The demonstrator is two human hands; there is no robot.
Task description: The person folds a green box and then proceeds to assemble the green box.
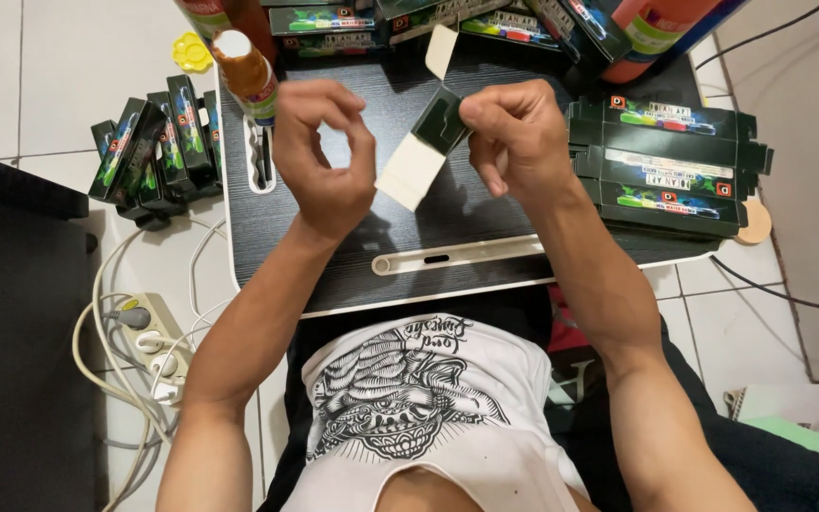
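Black wood-grain lap desk (pixel 334 237) with white rim and a white slot along its near edge. Stack of flat dark green cartons (pixel 665 166) on the desk's right side, more flat cartons (pixel 409 21) across the far edge. Glue bottle (pixel 246 71), orange with white cap, stands at the far left corner; yellow cap (pixel 191 52) on the floor tile just beside it. Assembled green boxes (pixel 149 152) lean in a cluster on the floor, left of the desk. White power strip (pixel 149 332) with tangled cables (pixel 106 389) lower left. Black cable (pixel 779 294) on the floor at right.

flat cartons (pixel 665 166) right on desk (pixel 334 256)
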